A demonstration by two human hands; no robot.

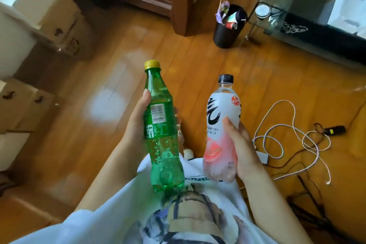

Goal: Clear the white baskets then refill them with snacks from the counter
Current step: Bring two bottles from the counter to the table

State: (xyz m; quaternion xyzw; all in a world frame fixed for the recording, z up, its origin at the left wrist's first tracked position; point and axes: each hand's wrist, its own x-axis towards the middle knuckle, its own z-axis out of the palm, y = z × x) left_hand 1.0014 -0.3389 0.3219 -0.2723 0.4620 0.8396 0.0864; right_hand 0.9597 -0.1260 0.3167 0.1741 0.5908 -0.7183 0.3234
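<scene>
Above a glossy orange-brown wooden floor [198, 69], the person holds two drink bottles upright in front of their white printed T-shirt [126, 214]. The left hand [136, 125] is wrapped around the labelled middle of a green translucent plastic bottle with a yellow screw cap [160, 134]; the thumb lies along the bottle's left side and fingertips show at its right edge. The barcode on its label faces the camera, and bubbles cling inside its lower half. The right hand [240, 144] grips the lower half of a clear plastic bottle with a black cap and a white-and-pink label [220, 134], thumb pressed on the front of the label. The two bottles stand near each other without touching, the green one tilted slightly to the left.

Farther off on the floor stands a round black waste bin [227, 31] stuffed with crumpled wrappers, just beside the dark wooden leg of a piece of furniture [180, 6]. To the right of the bin is a glass-topped table with thin metal legs [263, 16], and beyond it a low black unit [324, 37]. A looped white cable [293, 140] and a small black adapter [334, 130] lie on the floor at right. Brown cardboard boxes [29, 105] are stacked along the left edge.
</scene>
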